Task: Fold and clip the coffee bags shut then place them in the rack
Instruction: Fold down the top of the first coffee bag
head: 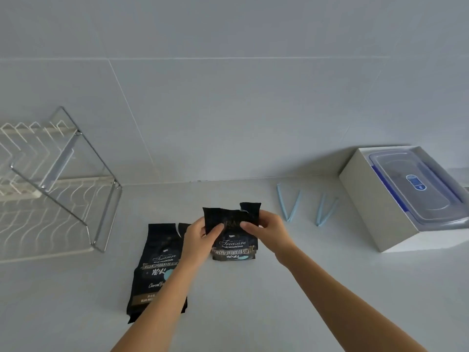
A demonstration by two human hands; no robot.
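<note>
Left hand, right hand pinching standing bag top, fingers clamping foil. Ragged edge likely risking crooked fold springing open; clips lying right of bag.

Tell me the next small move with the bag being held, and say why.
Probably fold the top of the held bag down: the left hand and right hand pinch its torn, unfolded top edge, and the blue clips lie unused to its right.

White counter, wire rack, flat coffee bag, upright coffee bag, two blue clips, white box.
</note>
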